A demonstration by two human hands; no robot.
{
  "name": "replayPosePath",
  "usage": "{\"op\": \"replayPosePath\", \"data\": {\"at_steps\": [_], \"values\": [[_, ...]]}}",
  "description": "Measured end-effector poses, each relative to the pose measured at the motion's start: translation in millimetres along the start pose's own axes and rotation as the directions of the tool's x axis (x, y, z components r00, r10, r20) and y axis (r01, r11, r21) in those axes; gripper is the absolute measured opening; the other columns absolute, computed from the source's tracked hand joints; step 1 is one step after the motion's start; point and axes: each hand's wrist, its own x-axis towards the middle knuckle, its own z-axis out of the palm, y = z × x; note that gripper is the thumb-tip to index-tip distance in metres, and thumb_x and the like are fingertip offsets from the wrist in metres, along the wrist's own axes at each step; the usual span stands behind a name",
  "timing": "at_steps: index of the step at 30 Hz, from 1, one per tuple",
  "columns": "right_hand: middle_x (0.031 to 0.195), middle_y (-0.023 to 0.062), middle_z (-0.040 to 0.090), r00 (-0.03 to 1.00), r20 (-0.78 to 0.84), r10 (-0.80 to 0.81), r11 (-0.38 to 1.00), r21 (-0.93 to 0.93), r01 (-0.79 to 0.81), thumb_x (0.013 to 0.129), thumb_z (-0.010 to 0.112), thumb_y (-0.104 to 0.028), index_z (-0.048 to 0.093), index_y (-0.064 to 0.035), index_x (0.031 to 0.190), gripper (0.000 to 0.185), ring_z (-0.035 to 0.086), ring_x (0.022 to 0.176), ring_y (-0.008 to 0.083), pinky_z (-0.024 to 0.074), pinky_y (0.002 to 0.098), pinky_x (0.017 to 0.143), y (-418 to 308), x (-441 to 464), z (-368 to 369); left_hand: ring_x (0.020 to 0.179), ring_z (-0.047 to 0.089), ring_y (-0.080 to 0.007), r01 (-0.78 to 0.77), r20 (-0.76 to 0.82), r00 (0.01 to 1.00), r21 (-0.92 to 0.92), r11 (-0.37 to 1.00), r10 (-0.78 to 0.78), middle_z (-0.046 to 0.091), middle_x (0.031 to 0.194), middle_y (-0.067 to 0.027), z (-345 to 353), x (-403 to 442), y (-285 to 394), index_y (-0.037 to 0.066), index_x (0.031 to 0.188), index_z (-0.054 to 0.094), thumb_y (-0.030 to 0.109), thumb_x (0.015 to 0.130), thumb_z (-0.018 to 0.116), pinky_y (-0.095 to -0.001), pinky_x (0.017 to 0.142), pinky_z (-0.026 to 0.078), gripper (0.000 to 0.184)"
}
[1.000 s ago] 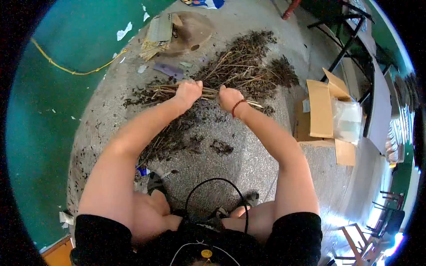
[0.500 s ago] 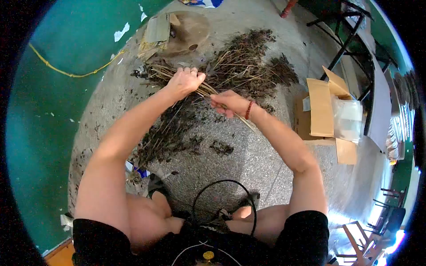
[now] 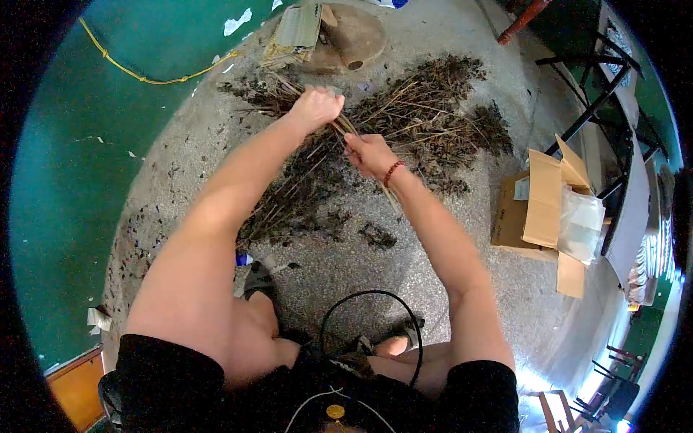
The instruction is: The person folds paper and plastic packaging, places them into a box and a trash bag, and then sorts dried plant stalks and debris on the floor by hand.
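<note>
Both hands grip one bundle of dry brown stalks above the floor, close together. My left hand (image 3: 317, 107) is closed round the stalks, its back facing up. Just below and to the right, my right hand (image 3: 371, 154), with a red beaded bracelet (image 3: 393, 172) at the wrist, is closed round the same bundle. Pale stalk ends stick out below it, and the dark leafy end lies at the upper left. Behind the hands a pile of dried plants (image 3: 433, 108) spreads on the floor. More dried plants (image 3: 296, 202) lie beneath my forearms.
An open cardboard box (image 3: 543, 206) with clear plastic stands at the right, near black metal legs (image 3: 595, 105). A round wooden board (image 3: 357, 40) lies at the top, partly under papers (image 3: 297, 30). A yellow rope (image 3: 141, 78) runs across the green surface at upper left.
The view has shifted, so the floor items appear farther right. The held bundle has turned from nearly level to a steeper slant, its pale ends now lower right. Both hands keep their grip.
</note>
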Motion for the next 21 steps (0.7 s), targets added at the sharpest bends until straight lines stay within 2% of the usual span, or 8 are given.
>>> {"op": "replayPosePath", "data": {"at_steps": [3, 7, 9, 13, 14, 15, 19, 21], "values": [[0.053, 0.0009, 0.047, 0.998, -0.023, -0.06, 0.998, 0.025, 0.061, 0.082, 0.05, -0.038, 0.051, -0.0039, 0.072, 0.035, 0.036, 0.038, 0.0069, 0.0263, 0.0207, 0.034, -10.9, 2.0, -1.2, 0.072, 0.056, -0.0248, -0.007, 0.045, 0.999, 0.046, 0.999, 0.005, 0.055, 0.075, -0.0094, -11.0, 5.5, -10.6, 0.006, 0.085, 0.047, 0.014, 0.073, 0.048, -0.0408, 0.062, 0.044, 0.015], [0.053, -0.0011, 0.046, 0.986, 0.117, -0.118, 0.931, -0.332, 0.151, 0.077, 0.053, -0.044, 0.056, -0.0055, 0.068, 0.04, 0.041, 0.045, 0.0081, 0.0312, 0.0232, 0.041, -24.5, -0.8, -53.2, 0.081, 0.055, -0.0274, 0.076, 0.109, 0.992, -0.19, 0.979, -0.056, 0.055, 0.083, -0.0119, -36.7, 8.9, -0.1, 0.005, 0.088, 0.046, 0.007, 0.07, 0.052, -0.0411, 0.069, 0.042, 0.019], [0.054, 0.0001, 0.048, 0.991, 0.078, -0.109, 0.841, -0.524, 0.134, 0.075, 0.053, -0.049, 0.057, -0.0039, 0.07, 0.045, 0.044, 0.049, 0.0095, 0.0345, 0.0251, 0.045, -39.0, -12.3, -65.1, 0.08, 0.056, -0.0286, 0.117, 0.093, 0.991, -0.228, 0.967, -0.098, 0.055, 0.083, -0.0122, -45.1, 14.4, 9.3, 0.004, 0.088, 0.046, 0.006, 0.066, 0.056, -0.0417, 0.068, 0.042, 0.024], [0.056, -0.0007, 0.046, 0.994, 0.053, -0.098, 0.766, -0.633, 0.11, 0.076, 0.055, -0.043, 0.056, -0.0024, 0.075, 0.041, 0.043, 0.05, 0.0094, 0.0351, 0.0249, 0.046, -50.9, -25.4, -77.1, 0.074, 0.056, -0.0292, 0.091, 0.044, 0.996, -0.274, 0.957, -0.082, 0.054, 0.081, -0.0143, -51.9, 23.2, 19.3, 0.004, 0.086, 0.046, 0.007, 0.062, 0.06, -0.042, 0.065, 0.042, 0.029], [0.059, 0.0044, 0.051, 0.982, 0.095, -0.162, 0.715, -0.675, 0.183, 0.074, 0.056, -0.044, 0.057, -0.0008, 0.077, 0.044, 0.047, 0.054, 0.0137, 0.0383, 0.0281, 0.052, -45.5, -24.3, -81.1, 0.073, 0.055, -0.0286, 0.069, -0.095, 0.991, -0.264, 0.962, -0.097, 0.054, 0.079, -0.0144, -49.7, 23.2, 22.3, 0.003, 0.086, 0.046, 0.007, 0.062, 0.06, -0.0407, 0.063, 0.042, 0.028], [0.062, 0.0095, 0.055, 0.964, 0.14, -0.226, 0.656, -0.71, 0.257, 0.072, 0.057, -0.045, 0.058, 0.0007, 0.078, 0.047, 0.052, 0.058, 0.0181, 0.0415, 0.0314, 0.058, -40.0, -22.8, -84.3, 0.073, 0.055, -0.0286, 0.067, -0.094, 0.991, -0.266, 0.962, -0.095, 0.054, 0.079, -0.0144, -48.0, 23.3, 25.9, 0.003, 0.086, 0.046, 0.007, 0.062, 0.06, -0.0407, 0.063, 0.042, 0.028], [0.064, 0.0122, 0.057, 0.961, 0.121, -0.251, 0.588, -0.77, 0.25, 0.071, 0.059, -0.042, 0.058, -0.0003, 0.08, 0.043, 0.053, 0.059, 0.0222, 0.0422, 0.0332, 0.061, -23.1, -21.0, -91.4, 0.073, 0.056, -0.0286, 0.045, -0.01, 0.999, -0.281, 0.959, -0.05, 0.055, 0.077, -0.0148, -45.5, 22.5, 37.4, 0.002, 0.085, 0.045, 0.005, 0.061, 0.058, -0.04, 0.061, 0.044, 0.028], [0.061, 0.0104, 0.056, 0.965, 0.129, -0.227, 0.572, -0.784, 0.24, 0.07, 0.061, -0.04, 0.058, -0.0011, 0.081, 0.04, 0.052, 0.058, 0.021, 0.0421, 0.033, 0.059, -18.3, -23.9, -92.9, 0.068, 0.057, -0.03, 0.076, 0.183, 0.983, -0.411, 0.908, 0.0, 0.056, 0.075, -0.0157, -50.3, 15.9, 46.6, 0.0, 0.084, 0.045, 0.006, 0.061, 0.057, -0.0405, 0.058, 0.045, 0.026]]}}
